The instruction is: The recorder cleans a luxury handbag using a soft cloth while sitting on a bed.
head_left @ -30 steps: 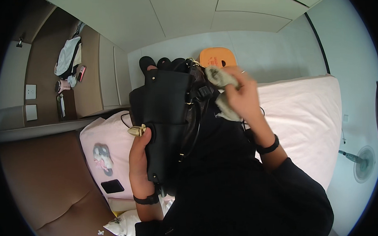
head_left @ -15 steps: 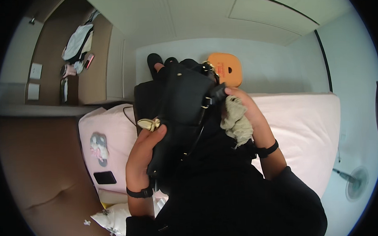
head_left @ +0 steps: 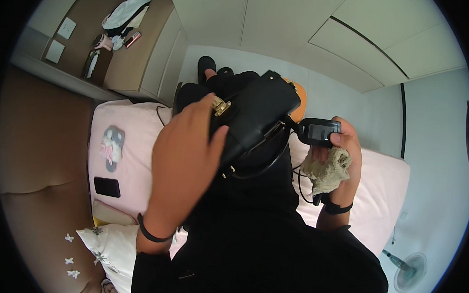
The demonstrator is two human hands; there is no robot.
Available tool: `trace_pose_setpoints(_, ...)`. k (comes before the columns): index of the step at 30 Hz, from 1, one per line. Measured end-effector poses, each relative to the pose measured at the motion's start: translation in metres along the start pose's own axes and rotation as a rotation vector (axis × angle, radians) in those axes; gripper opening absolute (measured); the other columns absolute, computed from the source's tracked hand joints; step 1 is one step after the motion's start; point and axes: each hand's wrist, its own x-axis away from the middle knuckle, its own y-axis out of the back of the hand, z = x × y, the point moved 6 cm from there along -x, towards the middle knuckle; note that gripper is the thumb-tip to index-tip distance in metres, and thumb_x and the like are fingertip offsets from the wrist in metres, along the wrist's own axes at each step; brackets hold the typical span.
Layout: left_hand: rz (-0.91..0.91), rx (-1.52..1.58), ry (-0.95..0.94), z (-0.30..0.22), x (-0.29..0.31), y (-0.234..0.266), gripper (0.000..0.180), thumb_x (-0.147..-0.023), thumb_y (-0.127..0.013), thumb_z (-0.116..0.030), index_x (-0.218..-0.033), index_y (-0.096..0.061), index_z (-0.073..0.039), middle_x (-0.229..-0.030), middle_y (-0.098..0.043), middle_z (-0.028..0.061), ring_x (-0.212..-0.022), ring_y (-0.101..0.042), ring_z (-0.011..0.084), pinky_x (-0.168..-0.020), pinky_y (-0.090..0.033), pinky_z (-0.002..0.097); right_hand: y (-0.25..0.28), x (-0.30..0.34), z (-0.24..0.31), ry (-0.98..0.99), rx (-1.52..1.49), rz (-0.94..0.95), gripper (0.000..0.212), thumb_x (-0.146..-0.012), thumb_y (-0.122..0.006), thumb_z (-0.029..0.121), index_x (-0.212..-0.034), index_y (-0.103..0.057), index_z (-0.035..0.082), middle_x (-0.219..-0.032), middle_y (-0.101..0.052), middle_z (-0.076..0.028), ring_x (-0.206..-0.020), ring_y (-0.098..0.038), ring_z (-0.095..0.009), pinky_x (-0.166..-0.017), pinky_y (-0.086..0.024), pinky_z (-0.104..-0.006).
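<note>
Head view: right hand pinched flat, black, windowed tag

It also held a crumpled beige cloth. The boxy black leather bag was in the middle, left of the tag. The left hand was spread loose by the bag's gold metal clasp; whether it touched, I couldn't tell. A firm pinch seemed best for keeping the tag still.

I see the bag is plain black, its clasp bright gold. Right of the bag, the cloth is greyish beige. Left of the bag, the sheet is pale pink, the headboard brown, and the pillow white with dark palm-like prints.
</note>
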Motion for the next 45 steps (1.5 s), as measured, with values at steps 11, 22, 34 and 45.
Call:
trace_pose_setpoints(11,-0.268,0.147,-0.593,-0.077,0.017,-0.075,0.041,-0.089,-0.067,-0.008,-0.128,-0.059,0.003,-0.124,-0.066,0.015,-0.117,-0.063,0.0331,-0.103,-0.049,0.0421,-0.023,0.016,0.01,0.046,0.069,-0.024,0.017,-0.083,-0.059,0.016,-0.079,-0.055,0.0,-0.059,-0.061,-0.015,-0.049,-0.058,-0.022,-0.053,-0.051,-0.0317)
trace_pose_setpoints(22,0.074,0.834,-0.172,-0.059,-0.006,-0.069,0.023,-0.103,-0.055,-0.014,-0.087,-0.05,0.002,-0.066,-0.053,0.0178,-0.056,-0.051,0.0315,-0.053,-0.038,0.0398,-0.025,0.019,0.051,0.343,-0.012,-0.111,0.051,-0.105,-0.042,0.051,-0.097,-0.056,0.002,-0.082,-0.055,-0.009,-0.077,-0.055,-0.023,-0.069,-0.045,-0.0333)
trace_pose_setpoints(34,0.404,1.346,0.05,-0.032,-0.02,-0.109,0.021,-0.105,-0.047,-0.01,-0.115,-0.059,0.004,-0.093,-0.06,0.0002,-0.082,-0.05,0.0043,-0.073,-0.045,0.0222,-0.077,-0.022,0.037,0.891,1.303,0.149,0.029,-0.072,-0.077,0.003,-0.1,-0.069,0.003,-0.101,-0.061,-0.011,-0.092,-0.059,-0.028,-0.081,-0.049,-0.0358)
trace_pose_setpoints(45,0.262,0.972,-0.13,-0.048,-0.004,-0.092,0.017,-0.098,-0.055,-0.005,-0.112,-0.058,0.004,-0.085,-0.062,0.0134,-0.074,-0.06,0.0237,-0.068,-0.048,0.0376,-0.067,-0.022,0.045,0.908,1.273,0.023,0.024,-0.074,-0.078,0.003,-0.097,-0.071,0.001,-0.095,-0.061,-0.01,-0.088,-0.06,-0.024,-0.077,-0.049,-0.0346)
